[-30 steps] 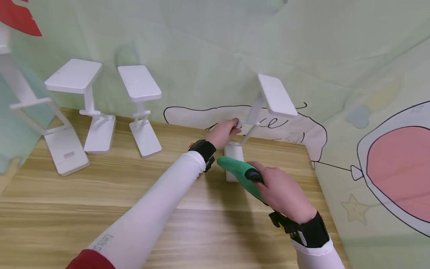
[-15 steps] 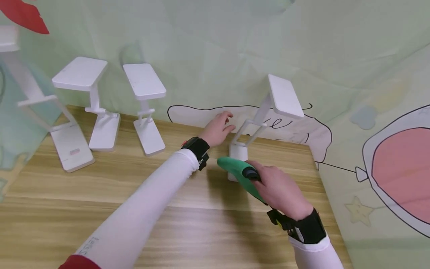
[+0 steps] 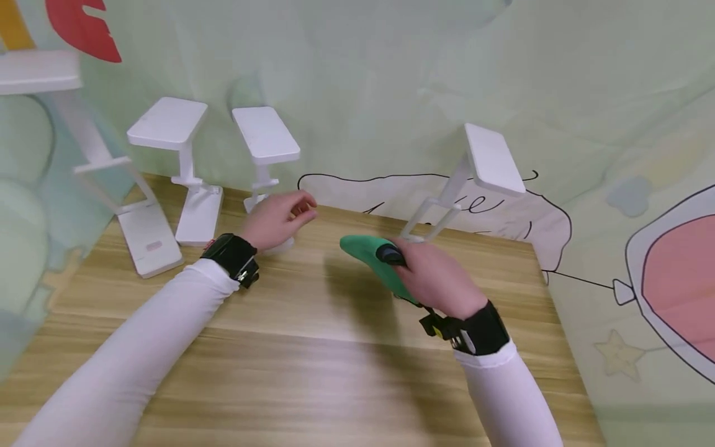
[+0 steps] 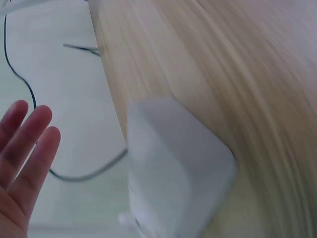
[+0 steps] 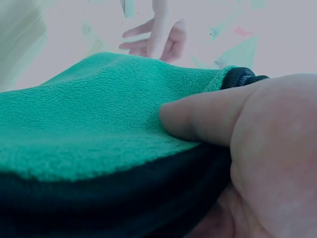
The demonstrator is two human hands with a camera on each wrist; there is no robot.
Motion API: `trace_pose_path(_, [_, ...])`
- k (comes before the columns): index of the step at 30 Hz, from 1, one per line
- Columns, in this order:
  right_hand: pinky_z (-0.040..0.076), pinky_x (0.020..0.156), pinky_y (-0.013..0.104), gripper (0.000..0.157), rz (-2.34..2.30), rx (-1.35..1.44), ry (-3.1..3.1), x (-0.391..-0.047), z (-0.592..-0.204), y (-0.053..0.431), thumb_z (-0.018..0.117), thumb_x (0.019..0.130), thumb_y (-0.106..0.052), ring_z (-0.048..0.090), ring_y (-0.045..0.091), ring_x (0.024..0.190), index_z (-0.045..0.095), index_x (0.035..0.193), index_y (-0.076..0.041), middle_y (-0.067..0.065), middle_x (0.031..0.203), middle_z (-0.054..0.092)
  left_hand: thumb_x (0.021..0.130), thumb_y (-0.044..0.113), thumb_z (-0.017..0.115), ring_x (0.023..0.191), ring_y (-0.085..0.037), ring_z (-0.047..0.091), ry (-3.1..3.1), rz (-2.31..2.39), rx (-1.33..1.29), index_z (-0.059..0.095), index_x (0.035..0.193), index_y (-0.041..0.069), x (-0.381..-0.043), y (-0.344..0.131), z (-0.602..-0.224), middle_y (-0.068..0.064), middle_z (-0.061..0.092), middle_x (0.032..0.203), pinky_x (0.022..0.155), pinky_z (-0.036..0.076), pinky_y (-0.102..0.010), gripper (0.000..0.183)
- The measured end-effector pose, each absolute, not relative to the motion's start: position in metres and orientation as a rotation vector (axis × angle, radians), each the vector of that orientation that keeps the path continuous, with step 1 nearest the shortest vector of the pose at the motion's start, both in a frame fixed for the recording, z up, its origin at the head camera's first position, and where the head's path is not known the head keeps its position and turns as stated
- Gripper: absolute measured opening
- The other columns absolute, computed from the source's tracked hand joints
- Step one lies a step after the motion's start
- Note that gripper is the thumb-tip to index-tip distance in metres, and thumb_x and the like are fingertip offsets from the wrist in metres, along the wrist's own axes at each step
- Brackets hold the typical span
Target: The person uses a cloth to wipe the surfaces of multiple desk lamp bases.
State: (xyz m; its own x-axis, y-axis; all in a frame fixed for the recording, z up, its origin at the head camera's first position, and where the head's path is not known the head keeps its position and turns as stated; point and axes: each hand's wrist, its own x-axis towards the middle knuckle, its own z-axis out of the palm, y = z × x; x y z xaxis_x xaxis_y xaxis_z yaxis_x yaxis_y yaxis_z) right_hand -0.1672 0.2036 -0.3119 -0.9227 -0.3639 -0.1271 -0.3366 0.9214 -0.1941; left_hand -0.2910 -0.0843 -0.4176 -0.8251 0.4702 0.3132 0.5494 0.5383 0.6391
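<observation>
My right hand (image 3: 441, 276) grips a green cloth (image 3: 365, 250) with a dark edge; in the right wrist view the thumb presses on the fuzzy cloth (image 5: 109, 109). Behind that hand stands a white desk lamp (image 3: 494, 155), its base hidden. My left hand (image 3: 276, 218) hovers in front of another white lamp (image 3: 267, 133), covering most of its base in the head view. Fingers of the left hand (image 4: 25, 173) are loosely extended and hold nothing. Beside them in the left wrist view is a blurred white lamp base (image 4: 178, 168).
Two more white lamps stand at the left, one nearer the back (image 3: 167, 121) and a taller one (image 3: 148, 239) at the far left. All rest on a wooden table (image 3: 313, 366). A printed fabric backdrop (image 3: 363, 112) rises behind and at the right.
My left hand has let go of the right-hand lamp's arm and moved left to the third lamp. The right hand with the cloth has shifted slightly left. The view has turned left.
</observation>
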Motion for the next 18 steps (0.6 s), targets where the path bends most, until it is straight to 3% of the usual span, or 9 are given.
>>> trace_pose_path(3, [0.049, 0.067, 0.038, 0.016, -0.28, -0.551, 2.913, -0.183, -0.313, 0.187, 0.044, 0.106, -0.033, 0.055, 0.02, 0.073, 0.052, 0.105, -0.02, 0.003, 0.082, 0.057, 0.098, 0.044, 0.06, 0.079, -0.01, 0.059, -2.673, -1.072, -0.816, 0.068, 0.1, 0.02, -0.286, -0.105, -0.417, 0.007, 0.067, 0.086, 0.07, 0.051, -0.035, 0.025])
trace_pose_path(7, [0.05, 0.068, 0.039, 0.02, -0.282, -0.554, 2.936, -0.2, -0.314, 0.177, 0.041, 0.107, -0.036, 0.055, 0.019, 0.073, 0.053, 0.109, -0.021, 0.004, 0.082, 0.058, 0.094, 0.051, 0.063, 0.065, -0.015, 0.055, -2.68, -0.935, -0.665, 0.064, 0.079, 0.02, -0.284, -0.119, -0.419, 0.005, 0.061, 0.07, 0.055, 0.044, -0.035, 0.035])
trace_pose_path(10, [0.051, 0.069, 0.04, 0.022, -0.262, -0.533, 2.938, -0.208, -0.315, 0.171, 0.04, 0.107, -0.039, 0.056, 0.019, 0.075, 0.053, 0.11, -0.022, 0.004, 0.085, 0.059, 0.092, 0.049, 0.065, 0.058, -0.021, 0.051, -2.663, -0.871, -0.506, 0.056, 0.074, 0.016, -0.284, -0.127, -0.421, -0.001, 0.055, 0.063, 0.049, 0.038, -0.038, 0.04])
trace_pose_path(14, [0.051, 0.069, 0.042, 0.022, -0.258, -0.505, 2.931, -0.212, -0.318, 0.165, 0.04, 0.107, -0.037, 0.056, 0.021, 0.077, 0.053, 0.105, -0.019, 0.005, 0.087, 0.06, 0.091, 0.046, 0.069, 0.062, -0.026, 0.051, -2.652, -0.898, -0.314, 0.055, 0.088, 0.009, -0.287, -0.134, -0.424, -0.007, 0.054, 0.072, 0.052, 0.039, -0.041, 0.04])
trace_pose_path(18, [0.051, 0.069, 0.042, 0.02, -0.272, -0.496, 2.944, -0.213, -0.324, 0.162, 0.041, 0.107, -0.034, 0.056, 0.022, 0.076, 0.052, 0.103, -0.018, 0.006, 0.088, 0.059, 0.09, 0.038, 0.073, 0.081, -0.029, 0.053, -2.636, -1.033, -0.267, 0.053, 0.115, 0.002, -0.296, -0.135, -0.426, -0.015, 0.057, 0.094, 0.066, 0.045, -0.044, 0.048])
